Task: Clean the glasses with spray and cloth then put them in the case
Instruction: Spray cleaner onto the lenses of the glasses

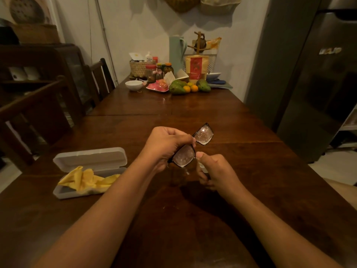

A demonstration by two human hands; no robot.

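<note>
**Over the table [251,171]: wet glasses [203,134]**

Above dark polished wood beside a grey fridge [318,84], the left hand [166,144] pinches the black-framed glasses near the bridge, lenses full of drops. The right hand [216,171] grips a small spray bottle [203,168], thumb on top. At left, an open frosted plastic case [90,157] holds a crumpled yellow cloth [87,179].

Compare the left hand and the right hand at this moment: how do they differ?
The left hand grips the black-framed glasses near the bridge; the right hand grips a small spray bottle, thumb at its top. The left hand sits farther from the camera, the right hand nearer. Both are curled round something, close together above the wooden table.
</note>
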